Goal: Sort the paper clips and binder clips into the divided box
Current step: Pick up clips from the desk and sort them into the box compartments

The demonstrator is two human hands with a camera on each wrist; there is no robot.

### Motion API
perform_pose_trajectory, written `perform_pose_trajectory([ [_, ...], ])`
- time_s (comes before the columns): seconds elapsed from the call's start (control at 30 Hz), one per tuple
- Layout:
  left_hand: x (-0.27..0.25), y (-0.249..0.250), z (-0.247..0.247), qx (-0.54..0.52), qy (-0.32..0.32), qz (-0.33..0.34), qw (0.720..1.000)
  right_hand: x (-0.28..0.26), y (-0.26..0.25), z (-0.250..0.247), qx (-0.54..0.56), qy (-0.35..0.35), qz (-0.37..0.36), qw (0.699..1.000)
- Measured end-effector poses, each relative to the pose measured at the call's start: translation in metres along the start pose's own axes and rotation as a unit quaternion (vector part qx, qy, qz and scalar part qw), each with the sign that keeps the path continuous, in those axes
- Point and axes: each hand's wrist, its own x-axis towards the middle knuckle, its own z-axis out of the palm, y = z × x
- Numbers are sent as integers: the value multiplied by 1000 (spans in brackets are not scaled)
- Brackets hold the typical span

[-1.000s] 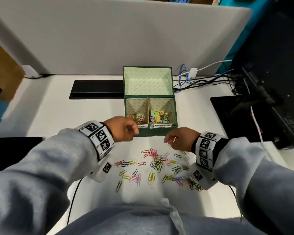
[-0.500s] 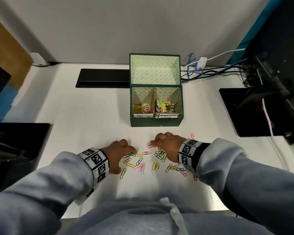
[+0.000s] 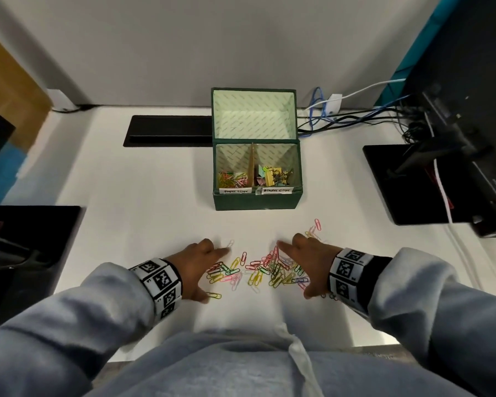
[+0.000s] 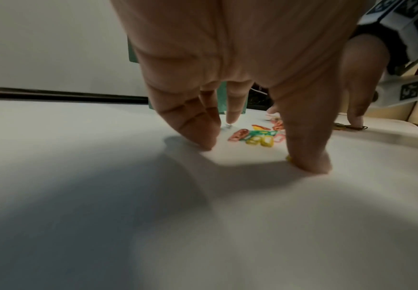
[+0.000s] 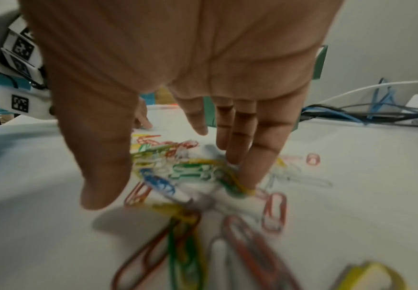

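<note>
A scatter of coloured paper clips lies on the white desk near its front edge. My left hand rests at the pile's left side, fingers spread and straight, fingertips down on the desk. My right hand rests at the pile's right side, its straight fingers pressing onto clips. Neither hand holds anything. Behind stands the green divided box, lid open; its left compartment holds paper clips, the right one binder clips.
A black slot lies left of the box. Cables run behind it on the right, beside a black monitor base. A dark device sits at the left edge. A grey partition closes the back.
Both hands drew back from the box's front to the desk and spread over the paper clips, bracketing the pile. The head view shifted so the box appears farther away.
</note>
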Motion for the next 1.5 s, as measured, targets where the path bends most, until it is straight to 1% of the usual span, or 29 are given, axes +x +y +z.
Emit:
perform_pose_trajectory([
  [0.07, 5, 8, 1, -14, -1, -2, 1000, 4, -5, 4, 22, 8, -3, 1000],
  [0.17, 19, 20, -2, -21, 11, 17, 1000, 13, -13, 2, 65, 45, -9, 997],
  [0.37, 33, 40, -7, -16, 41, 40, 998, 28, -30, -9, 98, 87, -35, 991],
  [0.63, 41, 47, -5, -35, 57, 48, 997, 30, -34, -11, 131, 108, -47, 984],
  [0.77, 45, 50, -7, -50, 67, 39, 996, 32, -32, -12, 161, 107, -40, 980],
  [0.97, 51, 48, -11, -63, 64, 42, 995, 35, -17, -13, 219, 122, -2, 968],
  [1.23, 58, 31, -16, -157, 79, 45, 983, 40, -3, -16, 291, 146, 40, 945],
  [1.33, 55, 25, -22, -177, 83, 44, 980, 39, 0, -18, 330, 163, 49, 929],
  [1.43, 48, 16, -33, -220, 118, 33, 968, 34, 2, -30, 383, 182, 44, 905],
  [1.5, 41, 10, -44, -251, 151, 23, 956, 31, 1, -43, 415, 204, 20, 886],
])
